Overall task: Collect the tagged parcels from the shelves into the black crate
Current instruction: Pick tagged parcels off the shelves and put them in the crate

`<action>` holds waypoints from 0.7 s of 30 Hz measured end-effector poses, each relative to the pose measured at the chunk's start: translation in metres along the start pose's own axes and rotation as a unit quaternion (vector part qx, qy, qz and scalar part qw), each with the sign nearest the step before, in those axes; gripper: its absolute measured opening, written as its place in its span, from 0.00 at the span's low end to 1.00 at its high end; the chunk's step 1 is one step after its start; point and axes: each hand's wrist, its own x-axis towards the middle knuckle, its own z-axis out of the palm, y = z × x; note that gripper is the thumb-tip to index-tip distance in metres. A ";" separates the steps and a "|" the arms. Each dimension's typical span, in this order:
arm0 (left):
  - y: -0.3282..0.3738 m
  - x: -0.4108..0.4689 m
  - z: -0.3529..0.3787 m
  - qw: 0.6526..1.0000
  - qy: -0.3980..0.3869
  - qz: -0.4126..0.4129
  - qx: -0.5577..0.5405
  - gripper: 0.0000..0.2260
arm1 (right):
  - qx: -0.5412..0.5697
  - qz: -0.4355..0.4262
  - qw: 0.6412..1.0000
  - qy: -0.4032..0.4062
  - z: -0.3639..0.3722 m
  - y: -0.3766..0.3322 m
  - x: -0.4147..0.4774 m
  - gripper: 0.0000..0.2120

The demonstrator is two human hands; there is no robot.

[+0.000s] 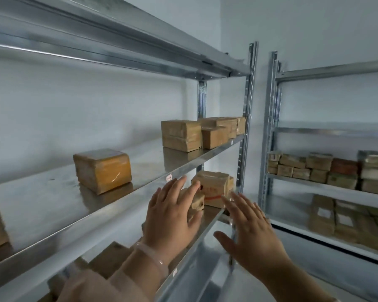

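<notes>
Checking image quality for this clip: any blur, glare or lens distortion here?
Head view: left hand, right hand and the parcel behind them are motion-blurred; the shelf shows mirror glare; the wide lens tilts the upright; the far rack is dim.

Small tan parcel (197,201) sits near right end of lower shelf (208,215); larger tape-wrapped parcel (214,185), red print, just behind it.

A smooth, pale translucent bangle (150,257) circles the wrist of the left hand (170,216), above a loose pale-pink sleeve (100,286); the right hand (252,232) extends from a bare forearm (292,280).
</notes>
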 end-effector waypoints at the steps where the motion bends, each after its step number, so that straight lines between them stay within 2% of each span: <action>1: 0.002 0.014 0.007 1.000 0.004 0.001 0.001 0.27 | 0.009 0.004 1.000 0.003 0.002 0.011 0.013 0.38; 6: 0.012 0.079 0.049 1.000 0.022 -0.019 0.009 0.28 | 0.041 0.008 0.999 0.012 0.021 0.073 0.077 0.38; 10: 0.023 0.127 0.075 0.997 0.052 -0.055 0.011 0.27 | 0.072 -0.036 0.997 -0.006 0.037 0.115 0.125 0.37; 14: 0.022 0.168 0.097 0.993 0.050 -0.106 0.003 0.27 | 0.109 -0.066 0.992 -0.025 0.041 0.150 0.175 0.35; 18: 0.007 0.196 0.112 0.984 0.065 -0.162 -0.026 0.28 | 0.159 -0.091 0.983 -0.034 0.043 0.165 0.231 0.36; 21: -0.007 0.217 0.123 0.979 0.049 -0.197 -0.026 0.28 | 0.190 -0.117 0.974 -0.029 0.052 0.157 0.272 0.35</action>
